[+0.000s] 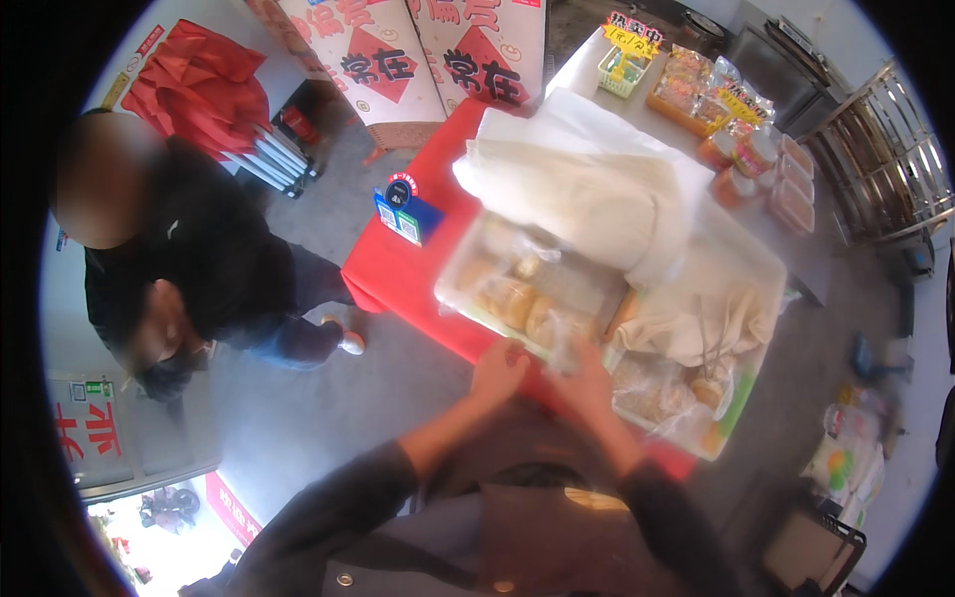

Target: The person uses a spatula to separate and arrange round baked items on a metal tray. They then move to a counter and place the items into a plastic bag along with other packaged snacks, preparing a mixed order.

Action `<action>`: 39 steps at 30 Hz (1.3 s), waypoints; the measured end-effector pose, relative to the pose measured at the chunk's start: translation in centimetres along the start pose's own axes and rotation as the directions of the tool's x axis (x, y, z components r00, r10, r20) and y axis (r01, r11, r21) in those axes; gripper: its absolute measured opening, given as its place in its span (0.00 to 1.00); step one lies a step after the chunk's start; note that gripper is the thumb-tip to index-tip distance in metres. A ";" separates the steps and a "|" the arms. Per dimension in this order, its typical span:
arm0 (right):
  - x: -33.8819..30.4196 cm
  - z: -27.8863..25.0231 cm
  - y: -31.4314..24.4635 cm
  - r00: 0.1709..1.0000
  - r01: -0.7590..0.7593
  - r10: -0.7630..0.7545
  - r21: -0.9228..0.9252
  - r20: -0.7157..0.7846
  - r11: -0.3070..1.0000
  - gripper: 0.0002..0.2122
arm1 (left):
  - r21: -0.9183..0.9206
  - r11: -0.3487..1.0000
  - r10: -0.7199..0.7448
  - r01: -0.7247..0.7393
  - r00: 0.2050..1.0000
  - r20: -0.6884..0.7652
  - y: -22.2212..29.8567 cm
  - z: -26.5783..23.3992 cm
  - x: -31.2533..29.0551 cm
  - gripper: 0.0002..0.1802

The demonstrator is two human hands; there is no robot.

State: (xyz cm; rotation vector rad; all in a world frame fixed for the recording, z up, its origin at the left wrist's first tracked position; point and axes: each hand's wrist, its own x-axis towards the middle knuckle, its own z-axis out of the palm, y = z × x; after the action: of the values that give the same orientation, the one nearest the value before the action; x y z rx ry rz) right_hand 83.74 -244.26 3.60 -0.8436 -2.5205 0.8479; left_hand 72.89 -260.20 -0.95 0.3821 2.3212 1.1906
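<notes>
My left hand (501, 369) is at the near edge of a pale tray (450, 295), its fingers curled together; whatever they may hold is too small to make out. Close beside it, my right hand (585, 376) is slightly blurred and closed on a clear plastic bag (563, 334). Round golden-brown buns (509, 301) lie in the tray, some seemingly under thin plastic. To the right, a second tray (734, 413) holds bagged food (652, 390), with a beige cloth (686, 333) partly over it and tongs (713, 343) on top.
Beige and white cloths (587, 194) cover the far part of the red-covered table (413, 279). A small blue stand (406, 214) is at its left edge. Packaged foods and jars (754, 151) stand far right. A person in black (214, 239) stands on the left near folded red fabric (194, 85).
</notes>
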 end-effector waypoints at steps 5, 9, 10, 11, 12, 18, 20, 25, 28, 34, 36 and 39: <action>1.7 4.5 7.6 0.894 -0.349 0.256 0.213 0.367 0.913 0.13 | -0.018 0.999 -0.050 0.049 0.997 -0.064 0.5 2.2 1.6 0.21; 0.6 3.8 9.3 0.896 -0.433 0.330 0.420 0.297 0.797 0.11 | -0.051 0.990 -0.136 0.131 0.986 -0.100 1.4 3.3 1.7 0.20; 0.5 3.6 9.7 0.902 -0.429 0.341 0.470 0.264 0.772 0.10 | -0.011 0.992 -0.124 0.123 0.990 -0.074 2.1 3.7 1.8 0.21; 0.8 3.4 9.8 0.907 -0.421 0.355 0.517 0.226 0.745 0.09 | 0.028 0.994 -0.109 0.110 0.993 -0.043 3.2 4.1 1.9 0.22; 1.0 3.2 9.3 0.909 -0.411 0.367 0.565 0.196 0.716 0.08 | 0.048 0.996 -0.065 0.069 0.995 -0.080 3.8 4.6 1.7 0.23; 3.0 -0.3 4.0 0.953 -0.302 0.244 0.618 0.180 0.726 0.07 | 0.139 0.989 0.080 -0.056 0.982 -0.173 4.7 6.0 2.5 0.24; 3.2 -0.8 3.8 0.930 -0.364 0.301 0.656 0.214 0.661 0.07 | 0.167 0.984 0.099 -0.070 0.980 -0.175 3.8 5.2 2.8 0.24; 3.3 -1.5 3.5 0.907 -0.408 0.373 0.635 0.196 0.657 0.08 | 0.249 0.966 0.121 -0.068 0.972 -0.203 -0.4 0.1 4.2 0.25; 2.0 -1.4 5.0 0.929 -0.334 0.365 0.560 0.060 0.758 0.13 | 0.494 0.868 0.289 -0.058 0.867 -0.407 0.9 -2.8 5.6 0.26; 1.3 -1.8 3.2 0.774 -0.610 0.562 0.583 0.293 0.536 0.18 | 0.588 0.806 0.245 -0.067 0.942 -0.228 -2.6 -8.4 11.3 0.20; 0.9 -1.2 3.3 0.756 -0.625 0.591 0.580 0.281 0.523 0.18 | 0.562 0.813 0.243 -0.152 0.966 -0.091 -3.3 -9.2 12.9 0.16; 0.0 0.5 5.1 0.761 -0.630 0.582 0.539 0.285 0.560 0.14 | 0.450 0.835 0.372 -0.317 0.927 -0.037 -4.3 -9.2 14.0 0.13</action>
State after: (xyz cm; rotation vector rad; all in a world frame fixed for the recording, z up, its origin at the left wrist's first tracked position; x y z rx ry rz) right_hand 85.69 -241.23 -0.02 -1.4696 -1.7402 1.8172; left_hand 56.01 -262.49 -4.13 0.9497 2.7070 0.8415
